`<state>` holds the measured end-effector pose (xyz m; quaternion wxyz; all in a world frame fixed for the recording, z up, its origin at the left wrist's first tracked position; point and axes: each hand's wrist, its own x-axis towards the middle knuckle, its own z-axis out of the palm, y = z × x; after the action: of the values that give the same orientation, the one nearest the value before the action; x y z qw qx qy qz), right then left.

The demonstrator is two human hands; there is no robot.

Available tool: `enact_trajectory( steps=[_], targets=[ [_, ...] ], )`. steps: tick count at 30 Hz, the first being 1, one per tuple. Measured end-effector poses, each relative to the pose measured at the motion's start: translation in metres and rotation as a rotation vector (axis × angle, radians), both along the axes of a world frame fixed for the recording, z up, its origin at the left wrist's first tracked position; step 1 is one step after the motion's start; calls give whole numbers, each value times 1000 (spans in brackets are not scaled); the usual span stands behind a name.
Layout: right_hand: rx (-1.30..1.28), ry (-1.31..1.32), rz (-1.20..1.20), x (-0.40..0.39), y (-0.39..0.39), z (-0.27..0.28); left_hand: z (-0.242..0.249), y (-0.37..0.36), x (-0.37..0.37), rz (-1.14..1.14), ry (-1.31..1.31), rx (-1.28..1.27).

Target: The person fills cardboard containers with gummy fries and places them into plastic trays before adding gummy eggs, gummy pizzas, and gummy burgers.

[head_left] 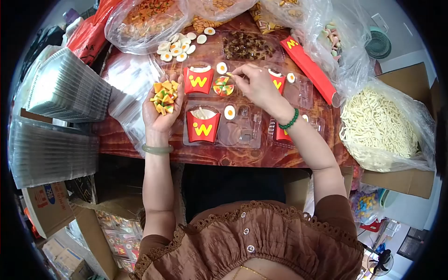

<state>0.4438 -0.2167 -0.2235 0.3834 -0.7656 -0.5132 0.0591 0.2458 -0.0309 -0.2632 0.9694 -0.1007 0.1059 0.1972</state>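
My left hand [159, 122] lies palm up and cups a heap of small pizza-slice gummies [164, 99]. With thumb and fingers pinched, my right hand [259, 87] holds one small gummy slice [229, 73] over a clear tray. In that tray are a red fries box [198, 80], a fried-egg gummy [221, 68] and several slices set in a round [223, 87]. Nearer me, another clear tray [252, 139] bears a red fries box [202, 125] and an egg gummy [229, 112]. My right hand and arm partly cover two similar trays on the right.
Egg gummies [176, 50] and brown cola-like gummies [247, 45] lie at the back. A long red packet [309, 70] and a bag of pale strands [380, 123] are on the right. Stacked clear trays [70, 86] stand left, beside clear plastic sheets [128, 93].
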Motion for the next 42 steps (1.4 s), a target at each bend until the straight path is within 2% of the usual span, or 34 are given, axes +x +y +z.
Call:
enact_trajectory(
  steps=[1,4,6,8,10,13,17,19,23,29,35,37,42],
  targets=[
    [2,-126,-5,0,2,-10,0,0,0,-1,-1,0],
    [-88,-265,5,-6,7,-20,-5,2,-2,-7,15,0],
    [-178,-174,21,-4,6,-13,-5,2,-2,-16,33,3],
    [-199,122,-10,2,6,-6,-2,1,-2,4,37,2],
    [-141,86,16,13,4,-7,-4,3,-2,3,42,1],
    [-80,-73,251,22,1,-13,-10,7,0,6,64,2],
    [-134,-50,230,19,0,-22,-20,10,3,-12,51,4],
    [-65,-122,175,20,3,-28,-20,9,4,-5,78,-11],
    [-83,-161,122,17,2,-29,-19,9,4,-4,65,7],
    [-67,-116,256,20,1,-20,-19,10,4,-23,45,-9],
    [-187,-156,307,19,7,-14,-14,7,3,-5,55,13],
    [-195,-266,293,16,11,-14,-14,7,3,-9,57,16],
    [-289,-291,214,5,18,-6,-13,6,3,-10,44,28]
  ],
)
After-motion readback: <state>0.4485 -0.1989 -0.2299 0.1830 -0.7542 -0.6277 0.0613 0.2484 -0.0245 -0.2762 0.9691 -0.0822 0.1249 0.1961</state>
